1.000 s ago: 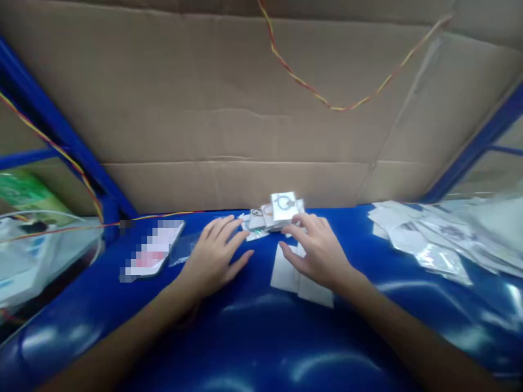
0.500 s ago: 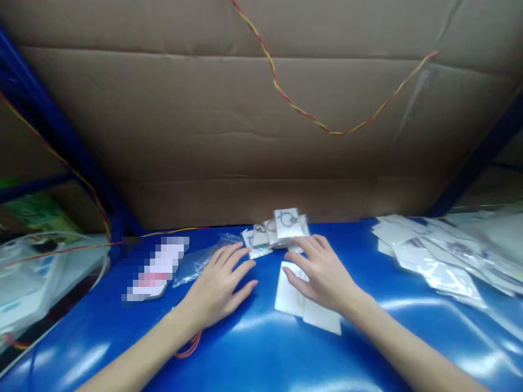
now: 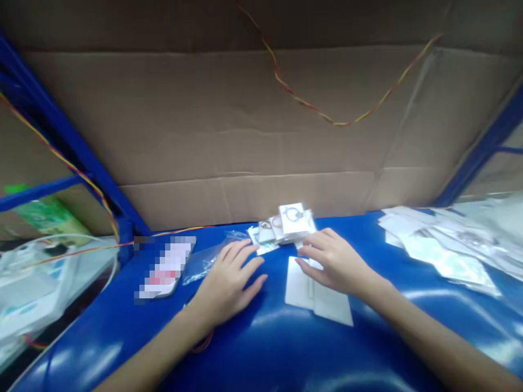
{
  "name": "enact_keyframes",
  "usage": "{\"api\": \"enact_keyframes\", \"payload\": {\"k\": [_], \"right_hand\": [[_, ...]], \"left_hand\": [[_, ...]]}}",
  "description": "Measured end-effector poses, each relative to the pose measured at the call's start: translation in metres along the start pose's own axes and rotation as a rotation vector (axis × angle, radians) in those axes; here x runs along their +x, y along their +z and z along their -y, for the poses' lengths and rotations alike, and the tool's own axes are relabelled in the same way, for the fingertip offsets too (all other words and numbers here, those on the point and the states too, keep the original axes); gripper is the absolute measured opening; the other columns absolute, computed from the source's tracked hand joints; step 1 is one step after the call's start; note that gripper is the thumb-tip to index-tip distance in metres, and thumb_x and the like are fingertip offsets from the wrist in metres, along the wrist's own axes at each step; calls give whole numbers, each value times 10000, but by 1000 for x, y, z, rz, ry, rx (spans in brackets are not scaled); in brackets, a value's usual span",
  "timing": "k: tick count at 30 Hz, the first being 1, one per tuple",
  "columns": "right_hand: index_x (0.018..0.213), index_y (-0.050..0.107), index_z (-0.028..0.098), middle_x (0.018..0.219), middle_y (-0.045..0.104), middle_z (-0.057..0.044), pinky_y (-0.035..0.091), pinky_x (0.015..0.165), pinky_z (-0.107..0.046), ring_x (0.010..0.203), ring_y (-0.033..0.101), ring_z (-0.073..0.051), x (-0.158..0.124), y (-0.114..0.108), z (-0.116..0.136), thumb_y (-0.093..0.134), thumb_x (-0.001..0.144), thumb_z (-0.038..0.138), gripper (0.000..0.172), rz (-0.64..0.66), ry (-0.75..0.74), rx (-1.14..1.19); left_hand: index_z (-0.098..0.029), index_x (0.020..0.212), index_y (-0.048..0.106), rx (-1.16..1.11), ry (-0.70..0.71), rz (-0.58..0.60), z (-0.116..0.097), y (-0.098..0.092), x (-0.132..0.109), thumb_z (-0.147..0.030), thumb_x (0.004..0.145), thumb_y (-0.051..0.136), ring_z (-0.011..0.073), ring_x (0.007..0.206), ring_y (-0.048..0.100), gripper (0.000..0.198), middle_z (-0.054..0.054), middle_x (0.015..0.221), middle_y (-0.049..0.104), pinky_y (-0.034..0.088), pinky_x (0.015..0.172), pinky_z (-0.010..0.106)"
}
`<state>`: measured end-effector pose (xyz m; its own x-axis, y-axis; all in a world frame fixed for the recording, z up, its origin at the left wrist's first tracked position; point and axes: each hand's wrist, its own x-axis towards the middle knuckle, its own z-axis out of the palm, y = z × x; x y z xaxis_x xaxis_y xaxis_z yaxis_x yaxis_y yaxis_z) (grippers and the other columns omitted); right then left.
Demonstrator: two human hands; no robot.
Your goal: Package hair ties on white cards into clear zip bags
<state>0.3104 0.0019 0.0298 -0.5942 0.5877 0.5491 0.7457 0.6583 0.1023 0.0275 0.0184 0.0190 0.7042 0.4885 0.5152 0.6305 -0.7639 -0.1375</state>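
Note:
My left hand (image 3: pixel 231 280) rests on the blue table with its fingers spread and nothing in it. Its fingertips lie beside a clear plastic bag (image 3: pixel 202 262). My right hand (image 3: pixel 337 261) hovers over two overlapping white cards (image 3: pixel 332 299), fingers loosely bent and a gap between thumb and fingers. It appears to hold nothing; whether it touches the cards, I cannot tell. Just beyond both hands is a small pile of white packets (image 3: pixel 293 218), the top one showing a ring-shaped item. Part of an orange cord (image 3: pixel 204 342) shows beneath my left wrist.
A phone-like slab (image 3: pixel 169 269), partly pixelated, lies at left. Many flat white packets (image 3: pixel 441 245) spread over the right side. A cardboard wall (image 3: pixel 253 136) with a hanging red-and-yellow twisted wire (image 3: pixel 327 118) closes off the back. Blue frame posts (image 3: pixel 77 136) stand at both sides.
The view has shifted slightly, so the table items appear a little further right. My right hand's fingers look slightly more bent. Both hands stay by the same things.

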Motion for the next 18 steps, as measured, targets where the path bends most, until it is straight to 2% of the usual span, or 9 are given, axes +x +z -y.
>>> {"api": "enact_keyframes", "payload": {"k": [3,8,15,18], "right_hand": [[875,736,175,786,718,-67,459,708,-336,769,685,-218,0,4,7,571,1002,306,245,69,15,44],[929,759,189,773,741,-64,473,646,-326,726,708,-229,2,10,19,526,1021,321,283,189,47,113],[963,776,199,812,776,-64,468,648,-274,729,724,-189,2,16,25,541,1015,318,269,235,87,160],[978,776,196,841,780,-73,486,680,-298,766,731,-211,0,13,24,584,999,416,293,238,130,156]], "left_hand": [[-169,1127,705,-7,10,27,7,2,0,-296,992,566,354,1266,587,232,148,1240,712,494,1055,544],[-184,1133,697,-50,-2,46,15,10,-18,-301,990,570,338,1237,603,224,135,1215,720,502,1041,537],[-203,1094,707,-184,-97,58,19,5,-32,-303,989,574,305,1215,609,196,107,1187,728,493,1051,500],[-215,1088,706,-210,-94,78,18,6,-32,-291,986,580,289,1206,610,179,92,1170,729,492,1051,475]]}}
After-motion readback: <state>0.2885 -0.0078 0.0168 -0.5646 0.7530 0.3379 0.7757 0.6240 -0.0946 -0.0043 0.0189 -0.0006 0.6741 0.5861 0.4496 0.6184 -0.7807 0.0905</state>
